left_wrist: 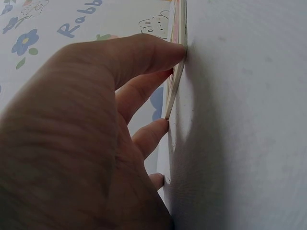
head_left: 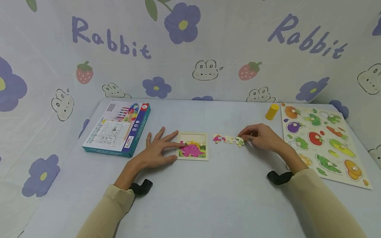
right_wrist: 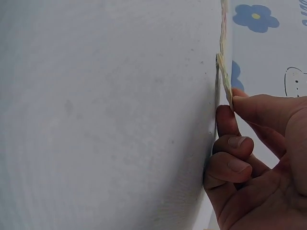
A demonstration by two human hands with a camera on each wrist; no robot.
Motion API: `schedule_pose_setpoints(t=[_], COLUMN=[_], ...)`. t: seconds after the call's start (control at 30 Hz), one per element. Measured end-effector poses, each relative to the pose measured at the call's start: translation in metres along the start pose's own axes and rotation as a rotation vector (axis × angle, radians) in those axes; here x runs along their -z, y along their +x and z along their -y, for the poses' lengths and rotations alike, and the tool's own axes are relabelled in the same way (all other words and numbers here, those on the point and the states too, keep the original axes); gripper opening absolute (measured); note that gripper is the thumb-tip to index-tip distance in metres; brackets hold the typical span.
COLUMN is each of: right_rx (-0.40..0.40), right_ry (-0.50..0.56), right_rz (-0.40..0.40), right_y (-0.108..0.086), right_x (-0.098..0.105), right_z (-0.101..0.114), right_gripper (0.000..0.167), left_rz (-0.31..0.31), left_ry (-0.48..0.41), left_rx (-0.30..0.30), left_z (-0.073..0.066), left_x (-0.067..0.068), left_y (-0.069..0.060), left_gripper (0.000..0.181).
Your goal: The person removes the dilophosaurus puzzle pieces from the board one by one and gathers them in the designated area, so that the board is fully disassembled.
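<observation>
My left hand (head_left: pixel 156 150) lies with fingers spread against the left side of a small wooden puzzle tray (head_left: pixel 207 148). Inside it are joined pieces showing a pink dinosaur (head_left: pixel 193 151); the upper strip of the tray shows bare wood. One fingertip rests on the picture, and the thumb touches the tray's edge in the left wrist view. My right hand (head_left: pixel 262 136) pinches a green-and-white jigsaw piece (head_left: pixel 239 142), its near end tilted up off the table in the right wrist view. To its left lie a pale piece (head_left: pixel 228 139) and a pink-and-white piece (head_left: pixel 218 138), side by side.
A boxed toy set (head_left: pixel 114 130) lies at the left. On the right is a vegetable peg puzzle board (head_left: pixel 324 142), partly under the right forearm. A yellow cylinder (head_left: pixel 272 112) stands behind the right hand. A patterned cloth (head_left: pixel 205 39) hangs behind the table.
</observation>
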State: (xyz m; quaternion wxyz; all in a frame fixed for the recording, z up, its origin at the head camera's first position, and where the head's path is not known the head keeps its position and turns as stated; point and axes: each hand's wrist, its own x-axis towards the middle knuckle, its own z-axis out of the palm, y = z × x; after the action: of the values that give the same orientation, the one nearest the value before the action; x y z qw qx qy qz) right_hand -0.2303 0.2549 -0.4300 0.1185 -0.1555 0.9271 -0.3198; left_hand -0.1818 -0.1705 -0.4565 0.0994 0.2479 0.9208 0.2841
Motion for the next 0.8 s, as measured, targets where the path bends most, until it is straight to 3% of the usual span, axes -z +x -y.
schedule_pose_setpoints(t=[0.8], right_rx=[-0.007], right_ry=[-0.021], right_rz=[-0.001], right_y=[0.0], right_x=[-0.0018], right_z=[-0.0019], right_gripper=[0.019], left_rz=[0.001], left_ry=[0.004], left_rx=[-0.012], left_z=[-0.0008], left_x=[0.0012], left_y=[-0.0008], left_gripper=[0.05])
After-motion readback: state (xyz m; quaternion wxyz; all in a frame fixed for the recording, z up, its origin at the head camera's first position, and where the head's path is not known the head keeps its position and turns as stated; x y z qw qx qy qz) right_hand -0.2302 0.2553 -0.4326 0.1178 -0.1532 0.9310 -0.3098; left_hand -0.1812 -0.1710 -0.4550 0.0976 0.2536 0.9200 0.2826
